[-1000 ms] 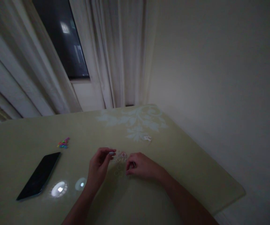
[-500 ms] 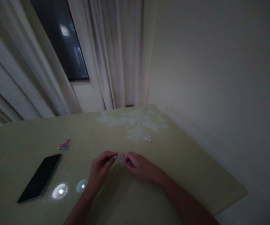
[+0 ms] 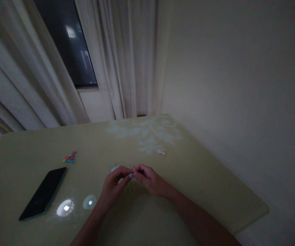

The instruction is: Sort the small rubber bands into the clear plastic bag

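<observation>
My left hand (image 3: pixel 115 181) is closed in a pinch on a small pale striped piece (image 3: pixel 131 176), which shows at the thumb tip. Its exact kind is too small to tell. Touching or almost touching it, my right hand (image 3: pixel 148 179) pinches what looks like a small pale ring (image 3: pixel 134 169), mostly covered by the fingers. Both hands meet just above the table (image 3: pixel 201 191). Faint loops show behind and below the fingertips, too dim to make out.
A dark phone or tablet (image 3: pixel 43 193) lies at the left. Beyond it sits a little heap of multicoloured beads or similar pieces (image 3: pixel 69 157). Small white pieces (image 3: pixel 161 151) lie past my right hand. Curtains (image 3: pixel 129 61) and a wall (image 3: pixel 234 85) border the table.
My hands have drawn closer together, fingertips now meeting. The pale rings seen between them before are mostly covered. The things on the table stay put.
</observation>
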A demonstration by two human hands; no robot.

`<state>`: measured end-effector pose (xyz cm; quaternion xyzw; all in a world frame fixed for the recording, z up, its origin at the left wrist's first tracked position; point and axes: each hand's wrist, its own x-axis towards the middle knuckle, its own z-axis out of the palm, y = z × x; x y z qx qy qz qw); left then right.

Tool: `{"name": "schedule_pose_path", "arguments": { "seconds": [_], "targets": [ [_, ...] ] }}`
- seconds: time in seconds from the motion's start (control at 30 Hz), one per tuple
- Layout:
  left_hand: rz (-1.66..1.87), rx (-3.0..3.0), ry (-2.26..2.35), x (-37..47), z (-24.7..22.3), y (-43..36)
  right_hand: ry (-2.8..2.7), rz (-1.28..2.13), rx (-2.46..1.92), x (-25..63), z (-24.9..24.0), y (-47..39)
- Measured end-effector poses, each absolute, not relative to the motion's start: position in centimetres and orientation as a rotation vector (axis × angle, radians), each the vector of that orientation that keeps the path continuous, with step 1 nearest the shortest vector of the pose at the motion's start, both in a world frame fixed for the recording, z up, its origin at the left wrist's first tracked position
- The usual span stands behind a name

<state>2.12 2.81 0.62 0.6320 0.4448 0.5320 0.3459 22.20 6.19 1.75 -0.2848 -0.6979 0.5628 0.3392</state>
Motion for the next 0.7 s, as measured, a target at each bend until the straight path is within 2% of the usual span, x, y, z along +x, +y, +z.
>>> {"name": "schedule_pose_path", "arguments": {
  "seconds": [0.2, 0.47, 0.7],
  "targets": [
    [1.430, 1.560, 1.195, 2.0, 0.9, 2.6, -1.763, 1.403, -0.824, 21.7, 1.0, 6.2],
    [1.622, 1.346, 1.375, 1.0, 1.4, 2.8, -2.441, 0.757, -0.897, 20.8, -1.0, 5.2],
    [1.627, 1.361, 1.391, 1.0, 1.4, 2.8, -2.658, 0.420, -0.938, 19.3, -1.9, 4.5]
  ]
}}
